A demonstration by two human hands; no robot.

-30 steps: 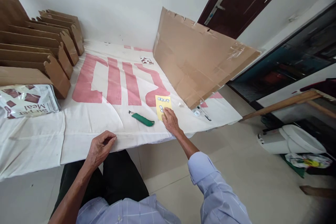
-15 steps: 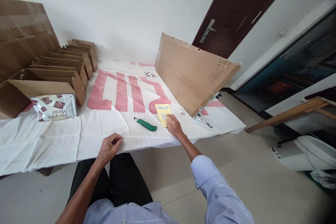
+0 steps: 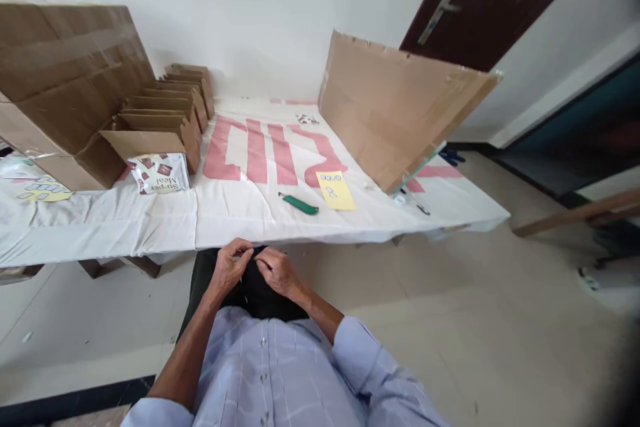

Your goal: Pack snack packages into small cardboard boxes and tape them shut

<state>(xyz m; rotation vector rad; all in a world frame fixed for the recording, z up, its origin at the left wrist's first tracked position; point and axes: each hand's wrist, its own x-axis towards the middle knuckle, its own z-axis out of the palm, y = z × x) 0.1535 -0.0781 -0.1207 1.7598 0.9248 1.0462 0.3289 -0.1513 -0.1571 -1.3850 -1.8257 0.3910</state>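
My left hand (image 3: 231, 267) is closed in a pinch just off the table's front edge, above my lap. Close beside it, my right hand (image 3: 277, 271) has its fingers curled and pressed together. Whatever the fingertips hold, if anything, is too small to make out. On the white cloth (image 3: 240, 220) beyond lies a green utility knife (image 3: 300, 204) with its blade end pointing left. To its right rests a yellow card (image 3: 340, 195) with small blue-outlined drawings.
A row of cardboard boxes (image 3: 145, 140) stands at the left before a large carton (image 3: 75, 67). A "Super Meal" packet (image 3: 159, 173) leans against the front box. At the right stands a cardboard panel (image 3: 395, 110), with a pen (image 3: 417, 203) near its foot.
My right hand has let go of the yellow card and come back beside my left hand. The card stays on the table. The view has turned left and down.
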